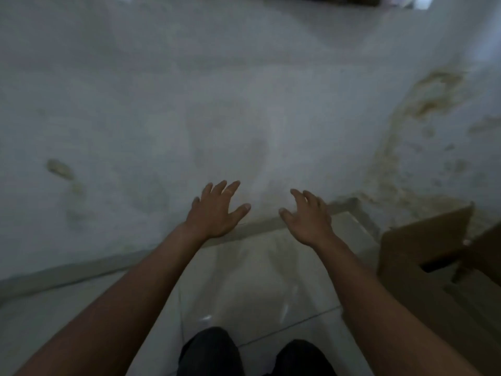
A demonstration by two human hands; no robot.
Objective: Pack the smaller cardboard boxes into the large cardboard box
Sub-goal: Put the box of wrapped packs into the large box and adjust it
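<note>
A pale, blotchy wall (189,90) is filling most of the blurred view, carrying brownish stains (423,104) towards its right side and a smaller mark at the left. Below it, a glossy tiled floor (257,280) is stretching towards the viewer, meeting the wall along a low grey skirting strip (67,272). At the right edge, a large cardboard box (423,253) is standing on the floor, partly cut off by the frame, with its flaps raised and a dark opening showing between them; what is inside cannot be made out. No smaller boxes are showing in this view. Two bare forearms are reaching forward from the bottom corners. The left hand (214,213) is hovering with its fingers spread, gripping nothing, and a ring is sitting on one finger. The right hand (309,218) is also spread loose and empty, nearer the box but apart from it. Dark-trousered knees (211,351) are showing at the bottom centre.
</note>
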